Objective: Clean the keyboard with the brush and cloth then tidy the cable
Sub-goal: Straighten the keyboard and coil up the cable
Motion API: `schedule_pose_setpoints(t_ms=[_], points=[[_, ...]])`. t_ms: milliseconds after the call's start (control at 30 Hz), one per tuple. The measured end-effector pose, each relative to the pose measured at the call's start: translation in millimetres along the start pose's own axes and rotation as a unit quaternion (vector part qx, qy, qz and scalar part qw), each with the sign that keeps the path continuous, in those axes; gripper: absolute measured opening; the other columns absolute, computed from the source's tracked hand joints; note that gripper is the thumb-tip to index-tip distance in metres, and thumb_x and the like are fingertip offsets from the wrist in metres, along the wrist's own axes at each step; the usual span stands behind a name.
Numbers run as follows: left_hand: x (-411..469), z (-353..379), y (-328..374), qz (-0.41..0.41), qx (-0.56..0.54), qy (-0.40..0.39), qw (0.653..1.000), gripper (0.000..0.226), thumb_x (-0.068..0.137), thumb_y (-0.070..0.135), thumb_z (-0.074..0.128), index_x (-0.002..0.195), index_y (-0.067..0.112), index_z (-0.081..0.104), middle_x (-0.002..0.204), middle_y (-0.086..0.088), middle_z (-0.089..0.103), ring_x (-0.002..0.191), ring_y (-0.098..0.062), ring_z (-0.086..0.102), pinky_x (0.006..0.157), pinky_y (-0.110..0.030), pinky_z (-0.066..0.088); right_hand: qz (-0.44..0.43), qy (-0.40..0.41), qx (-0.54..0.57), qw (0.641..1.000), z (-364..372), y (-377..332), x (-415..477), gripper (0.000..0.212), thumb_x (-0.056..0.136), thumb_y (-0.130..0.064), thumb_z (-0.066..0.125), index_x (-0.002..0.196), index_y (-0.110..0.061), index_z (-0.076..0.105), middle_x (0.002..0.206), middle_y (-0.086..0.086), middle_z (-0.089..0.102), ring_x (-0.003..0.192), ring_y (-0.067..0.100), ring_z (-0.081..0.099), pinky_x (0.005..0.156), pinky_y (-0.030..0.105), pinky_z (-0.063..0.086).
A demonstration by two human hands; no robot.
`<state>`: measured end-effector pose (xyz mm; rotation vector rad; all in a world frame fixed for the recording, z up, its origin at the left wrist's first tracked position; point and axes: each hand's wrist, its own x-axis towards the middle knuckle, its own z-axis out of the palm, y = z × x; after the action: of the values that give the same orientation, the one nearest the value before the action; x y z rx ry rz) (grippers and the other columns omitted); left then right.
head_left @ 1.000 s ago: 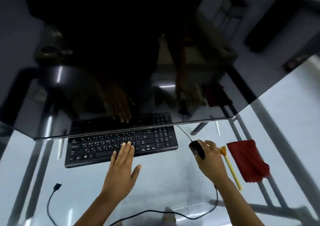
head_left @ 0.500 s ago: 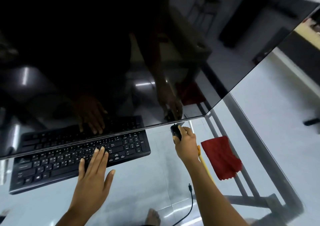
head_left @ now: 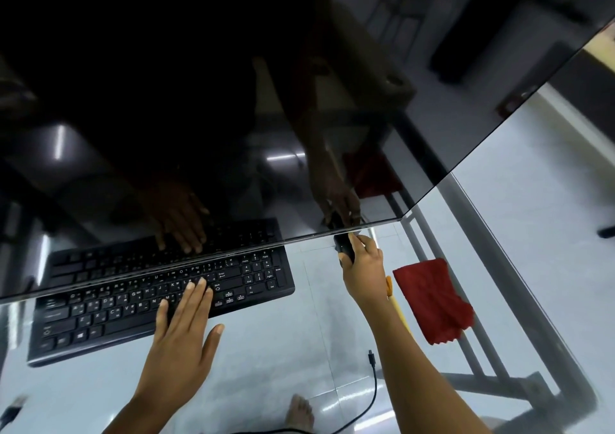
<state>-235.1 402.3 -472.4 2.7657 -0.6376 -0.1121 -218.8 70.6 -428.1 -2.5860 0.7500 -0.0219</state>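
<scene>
— Where's the keyboard (head_left: 100, 310)?
— Flat on the glass desk (head_left: 283, 350), far rows tucked under the monitor (head_left: 199, 100). The left hand (head_left: 179, 343) lies on the keys, fingers straight, thumb out.
— And the right hand (head_left: 364, 273)?
— Curled round the mouse (head_left: 342, 248), up at the monitor's edge (clearing room, I'd guess).
— Best way on?
— Park the mouse well aside, pin the keyboard, then take the brush (head_left: 397, 307) just beside that wrist; the cloth (head_left: 432, 300) lies beyond it. Mind the loose cable (head_left: 374, 377).
</scene>
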Motion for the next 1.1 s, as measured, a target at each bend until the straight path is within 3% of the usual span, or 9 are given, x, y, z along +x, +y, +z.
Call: schedule_pose_setpoints(t_ms=[500,600,700,833,933,1000,1100], points=[[-8,-11,-7,-0.006,-0.019,0.017,1.0,0.066,0.098,0.048,0.024,0.15,0.007,0.026,0.161,0.0,0.015,0.149,-0.012,0.002,0.12,-0.041,-0.003,-0.003,0.011,-0.019,1.0,-3,1,-6,0.048,0.1,-0.024,0.054,0.146,-0.013,0.043,0.148,0.009,0.042,0.131,0.028,0.041,0.103,0.044,0.046],[-16,-25,-18,-0.032,-0.039,0.048,0.998,0.065,0.098,0.048,0.023,0.149,0.008,0.028,0.16,0.0,0.017,0.149,-0.011,0.003,0.12,-0.039,-0.004,-0.01,0.069,-0.016,0.997,1,-1,-28,0.044,0.097,-0.021,0.06,0.139,-0.012,0.051,0.138,0.012,0.049,0.121,0.031,0.048,0.094,0.045,0.049],[-27,-36,-40,-0.091,-0.06,0.084,0.99,0.065,0.098,0.049,0.022,0.148,0.008,0.032,0.159,-0.001,0.021,0.149,-0.01,0.004,0.121,-0.036,-0.005,-0.088,0.094,0.015,0.992,23,-16,-59,0.04,0.089,-0.01,0.068,0.128,-0.004,0.059,0.124,0.019,0.056,0.11,0.037,0.055,0.092,0.047,0.049],[-57,-54,-84,-0.17,-0.067,0.133,0.974,0.053,0.095,0.039,0.038,0.134,0.006,0.051,0.15,-0.01,0.04,0.144,-0.024,0.027,0.118,-0.045,0.017,-0.231,0.007,0.039,0.972,66,-80,-107,0.035,0.084,-0.011,0.066,0.118,-0.003,0.067,0.113,0.017,0.06,0.102,0.037,0.059,0.09,0.049,0.053],[-96,-68,-121,-0.22,-0.078,0.171,0.957,0.043,0.088,0.039,0.048,0.11,0.006,0.065,0.117,-0.012,0.06,0.106,-0.032,0.059,0.091,-0.046,0.05,-0.316,-0.061,0.034,0.946,85,-142,-139,0.036,0.085,-0.014,0.067,0.12,-0.005,0.067,0.113,0.014,0.06,0.101,0.035,0.06,0.092,0.043,0.052],[-123,-72,-137,-0.245,-0.078,0.155,0.954,0.038,0.084,0.044,0.057,0.098,0.009,0.066,0.099,-0.007,0.061,0.086,-0.028,0.062,0.074,-0.041,0.054,-0.349,-0.092,0.027,0.932,91,-178,-155,0.039,0.088,-0.015,0.067,0.126,-0.008,0.064,0.118,0.012,0.057,0.108,0.033,0.057,0.096,0.043,0.049],[-149,-74,-146,-0.287,-0.065,0.072,0.953,0.029,0.084,0.038,0.07,0.096,0.013,0.062,0.096,-0.002,0.061,0.084,-0.024,0.061,0.071,-0.036,0.053,-0.384,-0.134,0.02,0.913,91,-223,-176,0.041,0.096,-0.023,0.058,0.136,-0.013,0.056,0.128,0.007,0.051,0.117,0.027,0.048,0.103,0.039,0.041]])
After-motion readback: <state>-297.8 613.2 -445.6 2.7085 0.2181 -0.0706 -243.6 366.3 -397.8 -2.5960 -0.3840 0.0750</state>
